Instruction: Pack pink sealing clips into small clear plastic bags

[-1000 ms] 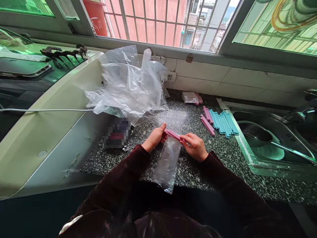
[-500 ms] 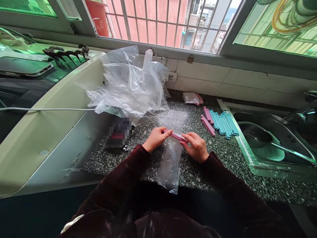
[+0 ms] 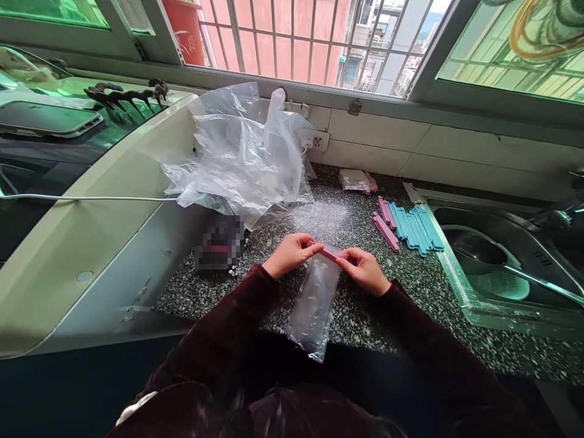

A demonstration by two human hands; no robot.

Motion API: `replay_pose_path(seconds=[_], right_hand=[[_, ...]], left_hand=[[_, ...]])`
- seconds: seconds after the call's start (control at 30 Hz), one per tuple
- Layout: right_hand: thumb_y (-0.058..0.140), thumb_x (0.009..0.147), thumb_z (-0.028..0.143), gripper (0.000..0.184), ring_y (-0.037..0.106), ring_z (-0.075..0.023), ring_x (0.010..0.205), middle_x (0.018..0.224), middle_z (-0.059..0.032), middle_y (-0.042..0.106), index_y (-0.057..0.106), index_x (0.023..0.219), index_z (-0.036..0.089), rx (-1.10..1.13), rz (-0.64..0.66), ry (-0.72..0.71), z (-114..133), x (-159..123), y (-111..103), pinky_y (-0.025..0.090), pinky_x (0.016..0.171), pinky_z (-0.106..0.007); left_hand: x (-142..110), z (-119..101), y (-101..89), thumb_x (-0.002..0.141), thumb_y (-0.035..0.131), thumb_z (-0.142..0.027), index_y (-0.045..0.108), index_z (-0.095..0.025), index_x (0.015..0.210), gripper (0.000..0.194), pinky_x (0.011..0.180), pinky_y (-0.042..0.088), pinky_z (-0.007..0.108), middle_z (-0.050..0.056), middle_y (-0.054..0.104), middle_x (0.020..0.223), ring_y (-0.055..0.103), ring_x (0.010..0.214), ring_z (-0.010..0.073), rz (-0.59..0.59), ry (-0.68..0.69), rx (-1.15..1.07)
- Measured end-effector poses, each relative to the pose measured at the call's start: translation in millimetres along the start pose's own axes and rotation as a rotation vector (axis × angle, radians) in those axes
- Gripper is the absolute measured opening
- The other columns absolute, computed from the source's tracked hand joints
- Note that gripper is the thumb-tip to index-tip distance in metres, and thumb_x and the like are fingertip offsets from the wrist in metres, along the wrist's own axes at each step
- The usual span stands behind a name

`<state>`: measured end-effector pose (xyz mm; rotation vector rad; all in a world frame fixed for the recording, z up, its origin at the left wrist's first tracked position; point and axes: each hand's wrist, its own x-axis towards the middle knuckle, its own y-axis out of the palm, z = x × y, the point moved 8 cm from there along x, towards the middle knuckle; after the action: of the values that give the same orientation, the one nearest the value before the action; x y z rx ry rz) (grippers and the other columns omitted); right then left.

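A pink bag sealing clip (image 3: 329, 252) lies across the top of a clear plastic bag (image 3: 312, 307), which hangs down toward me past the counter edge. My left hand (image 3: 292, 254) pinches the clip's left end between thumb and fingers. At the right end, my right hand (image 3: 364, 269) is closed on the same clip, thumb pressed along it. To the right, several blue bag clips (image 3: 415, 228) lie side by side, with pink clips (image 3: 385, 230) next to them.
A heap of clear plastic bags (image 3: 250, 158) stands at the back left beside a pale appliance (image 3: 114, 225) with a white cable (image 3: 91, 198). Against the wall sits a small clipped packet (image 3: 356, 180). The sink (image 3: 538, 231) holds a pan (image 3: 474, 246). A blurred dark object (image 3: 219, 243) is left of my hands.
My right hand's fingers have shifted on the clip, thumb now lying along its right end. The bag's lower end has swung slightly left. My left hand keeps its pinch.
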<state>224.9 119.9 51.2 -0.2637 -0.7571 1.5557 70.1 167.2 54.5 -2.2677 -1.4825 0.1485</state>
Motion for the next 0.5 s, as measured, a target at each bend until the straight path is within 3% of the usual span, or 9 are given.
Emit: replay_pose_path(seconds=[0.2, 0.5], right_hand=[[0.057, 0.08, 0.04, 0.024, 0.056, -0.0155, 0.066, 0.069, -0.0032, 0.063, 0.06, 0.069, 0.019, -0.09, -0.042, -0.098, 2.1, -1.0, -1.8, 0.045, 0.064, -0.029], [0.059, 0.08, 0.034, 0.018, 0.055, -0.0158, 0.065, 0.067, -0.0022, 0.063, 0.061, 0.07, 0.02, -0.158, -0.049, -0.147, -0.1, -0.9, -0.2, 0.043, 0.063, -0.03]], left_hand=[[-1.2, -14.1, -6.2, 0.068, 0.071, -0.032, 0.064, -0.016, 0.064, 0.017, 0.07, 0.038, 0.027, 0.002, 0.06, 0.067, 0.05, 0.072, 0.0154, -0.034, 0.226, 0.318], [0.7, -7.1, 3.7, 0.072, 0.068, -0.038, 0.064, -0.016, 0.065, 0.023, 0.068, 0.038, 0.027, 0.002, 0.059, 0.066, 0.048, 0.07, 0.0152, 0.032, 0.255, 0.432]])
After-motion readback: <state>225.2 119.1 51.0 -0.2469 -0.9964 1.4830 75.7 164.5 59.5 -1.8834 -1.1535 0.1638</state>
